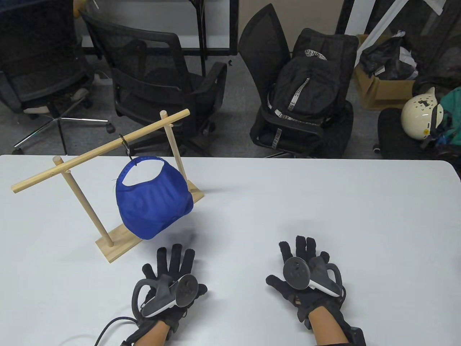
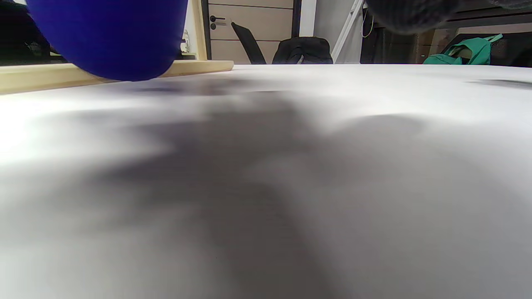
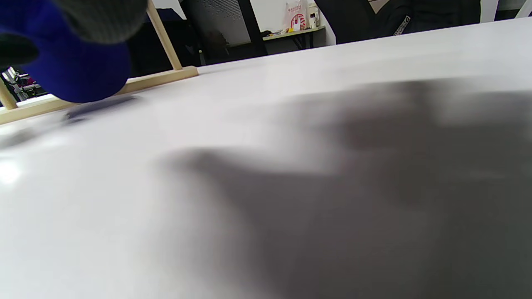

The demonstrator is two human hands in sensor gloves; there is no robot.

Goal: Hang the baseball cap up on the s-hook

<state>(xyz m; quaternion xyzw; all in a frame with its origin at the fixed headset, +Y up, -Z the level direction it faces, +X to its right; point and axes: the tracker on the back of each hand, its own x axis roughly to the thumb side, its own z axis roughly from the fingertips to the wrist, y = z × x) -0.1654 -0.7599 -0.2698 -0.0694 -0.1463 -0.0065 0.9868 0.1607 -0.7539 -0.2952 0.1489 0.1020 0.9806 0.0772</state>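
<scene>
Both grips empty, left hand (image 1: 169, 279) and right hand (image 1: 306, 277) flat on white bench (image 1: 324, 216), blue baseball cap (image 1: 153, 203) hanging from black s-hook (image 1: 126, 144).

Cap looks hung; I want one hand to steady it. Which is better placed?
Left. The left hand lies flat on the table just below the blue cap hanging from the s-hook; the right hand rests farther off.

Office or lab workroom indicated. White rounded-corner table (image 1: 324, 202) set on grey carpeted floor (image 1: 230, 119). Black mesh swivel chairs (image 1: 155, 83) on castors lined up behind. Black backpack (image 1: 306, 90) left on one chair seat. Open brown cardboard box (image 1: 378, 90) and cream helmet (image 1: 419, 113) stowed at right. Wood-panelled door (image 2: 249, 25) seen in left wrist view.
</scene>
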